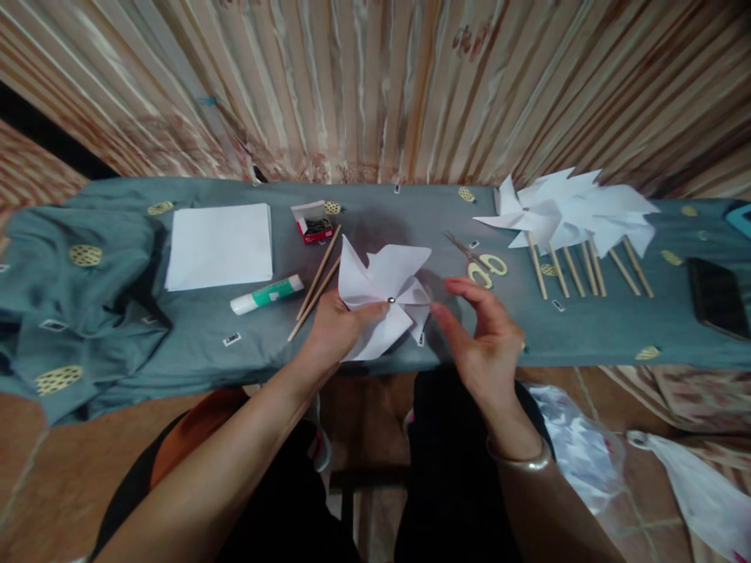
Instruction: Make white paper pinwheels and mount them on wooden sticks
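A white paper pinwheel (384, 274) with a small metal pin at its centre is in my left hand (337, 324). The left thumb presses beside the pin, and the other fingers are hidden behind the paper. At the right side of the pinwheel, my right hand (484, 332) has its thumb and forefinger apart, the thumb tip close to a blade's edge. Whether that thumb touches the paper I cannot tell. Two wooden sticks (320, 274) lie just left of the pinwheel. Behind my right hand rest scissors (484, 264) with yellow handles.
On the cloth-covered table (352, 199) are a stack of white paper (220, 246), a glue stick (267, 295) and an open red box (314, 223) of small metal pieces. Several pinwheels on sticks (578, 211) overlap at right, near a dark phone (716, 295). A curtain (375, 86) hangs behind.
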Demonstrator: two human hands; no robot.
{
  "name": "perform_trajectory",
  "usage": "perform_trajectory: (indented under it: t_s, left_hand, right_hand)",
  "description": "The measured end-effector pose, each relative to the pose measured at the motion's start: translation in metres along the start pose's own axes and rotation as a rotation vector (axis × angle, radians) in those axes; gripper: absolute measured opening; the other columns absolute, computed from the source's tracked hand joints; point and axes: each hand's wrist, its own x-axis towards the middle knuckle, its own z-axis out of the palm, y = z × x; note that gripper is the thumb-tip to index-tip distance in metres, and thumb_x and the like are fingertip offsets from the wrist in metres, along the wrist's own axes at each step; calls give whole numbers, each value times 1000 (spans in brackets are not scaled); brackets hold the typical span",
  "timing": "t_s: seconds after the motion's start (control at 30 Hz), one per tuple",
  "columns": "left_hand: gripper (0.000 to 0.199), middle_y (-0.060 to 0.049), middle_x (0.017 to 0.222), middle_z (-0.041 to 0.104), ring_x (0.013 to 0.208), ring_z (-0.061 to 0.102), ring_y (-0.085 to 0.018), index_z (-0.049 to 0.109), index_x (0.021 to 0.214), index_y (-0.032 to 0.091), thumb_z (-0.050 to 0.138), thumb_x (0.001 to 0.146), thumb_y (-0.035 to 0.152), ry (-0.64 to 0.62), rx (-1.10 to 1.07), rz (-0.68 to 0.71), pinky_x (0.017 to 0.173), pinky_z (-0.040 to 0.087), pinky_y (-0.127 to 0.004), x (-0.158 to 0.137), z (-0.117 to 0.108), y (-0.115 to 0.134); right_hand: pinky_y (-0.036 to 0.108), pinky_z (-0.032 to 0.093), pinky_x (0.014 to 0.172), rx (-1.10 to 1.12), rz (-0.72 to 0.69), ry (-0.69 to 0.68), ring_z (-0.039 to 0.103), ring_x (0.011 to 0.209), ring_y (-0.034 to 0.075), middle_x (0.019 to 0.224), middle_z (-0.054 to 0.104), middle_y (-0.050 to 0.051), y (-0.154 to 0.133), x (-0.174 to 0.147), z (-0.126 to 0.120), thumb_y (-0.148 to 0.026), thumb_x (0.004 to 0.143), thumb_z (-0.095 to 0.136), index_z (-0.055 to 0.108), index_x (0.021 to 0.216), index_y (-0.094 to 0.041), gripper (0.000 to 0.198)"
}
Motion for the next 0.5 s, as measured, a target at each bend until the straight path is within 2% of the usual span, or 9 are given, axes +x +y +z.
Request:
perform_trajectory:
  t_s: [0.1,0.17,0.37,0.5]
  left_hand:
    - [30,-4,81,77,74,70,-21,73,80,14,80,52,21,14,21,22,71,54,-31,2,-1,-5]
    - [28,-3,82,77,74,69,-20,74,80,15,80,53,22,0,32,23,72,54,-31,2,-2,-8]
    - [25,-1,77,75,70,68,-19,73,76,15,80,53,22,-30,19,16,71,54,-30,2,0,-14]
    - [23,-1,73,74,66,66,-17,72,73,15,80,53,22,-41,3,16,68,53,-29,2,1,-15]
  right_hand:
    - [41,50,93,-237,-295,-56,64,101,21,105,71,6,-6,-2,1,-18,88,62,67,102,-24,16]
    - [39,52,89,-314,-383,-111,64,98,21,104,71,7,-7,-2,5,-17,90,58,67,102,-23,17]
    - [42,52,90,-438,-425,-157,60,105,24,114,67,10,0,1,19,-19,91,56,69,99,-22,16]
    - [41,53,86,-473,-472,-172,61,102,24,109,69,11,0,0,21,-18,91,56,69,94,-19,14]
